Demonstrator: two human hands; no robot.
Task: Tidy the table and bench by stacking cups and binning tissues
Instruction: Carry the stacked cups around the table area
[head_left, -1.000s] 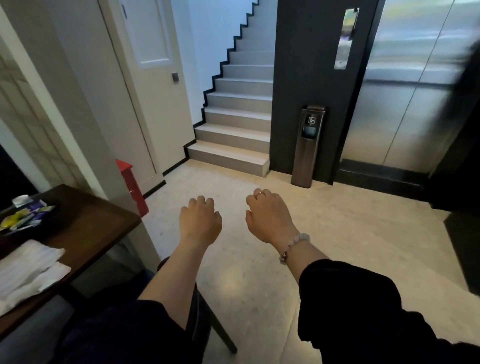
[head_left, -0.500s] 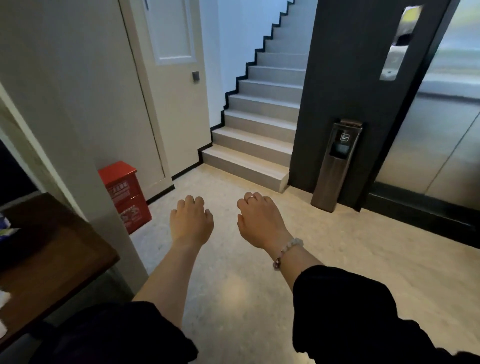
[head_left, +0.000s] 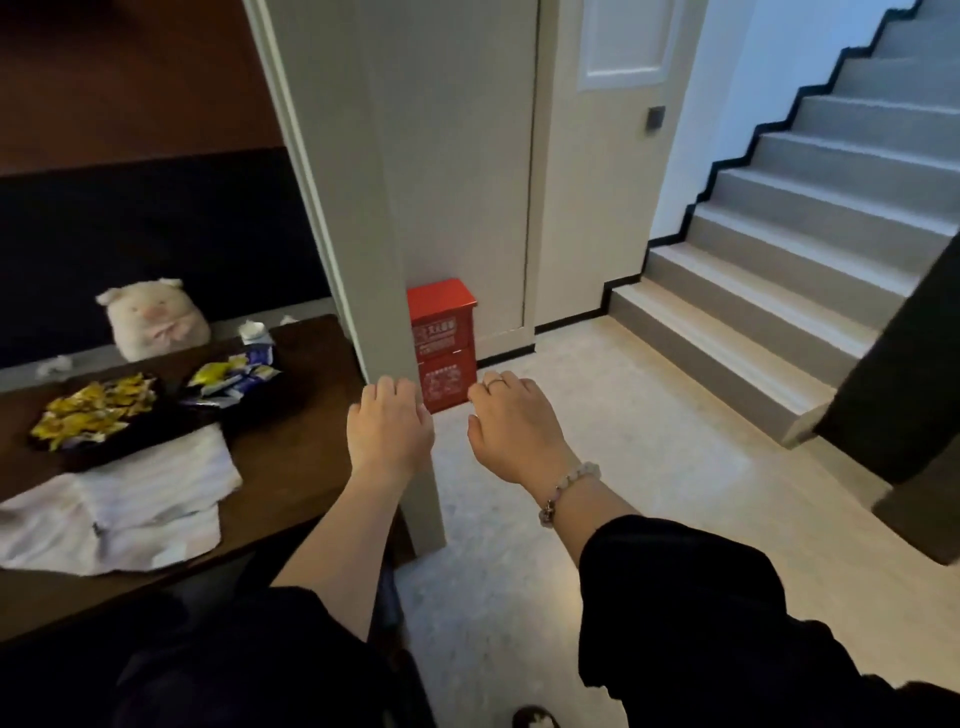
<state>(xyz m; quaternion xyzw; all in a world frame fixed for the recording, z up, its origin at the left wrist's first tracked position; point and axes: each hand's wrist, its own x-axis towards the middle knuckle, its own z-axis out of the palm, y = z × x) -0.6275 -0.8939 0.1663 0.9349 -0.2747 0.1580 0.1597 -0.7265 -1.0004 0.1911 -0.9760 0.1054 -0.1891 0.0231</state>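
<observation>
My left hand (head_left: 389, 434) and my right hand (head_left: 514, 434) are stretched out in front of me, palms down, fingers loose, holding nothing. The left hand hovers by the right end of a dark wooden table (head_left: 311, 415). Flat white tissues (head_left: 130, 509) lie on the table's near left part. Small crumpled tissues rest on the bench (head_left: 21, 376) behind the table, one at the left (head_left: 52, 366) and one by the pillar (head_left: 287, 319). A crumpled white piece (head_left: 251, 329) sits on a blue-white carton (head_left: 258, 351). No cups are visible.
Two black trays hold yellow wrappers (head_left: 93, 415) and blue-yellow wrappers (head_left: 228, 384). A plush pig (head_left: 153, 322) sits on the bench. A cream pillar (head_left: 363, 208) stands at the table's right end, a red box (head_left: 441, 343) behind it. Stairs (head_left: 779, 260) rise at right.
The view has swung left: the lift and the standing ashtray are gone, and the table, trays, plush pig and bench have come into sight. Both hands stay held out, holding nothing.
</observation>
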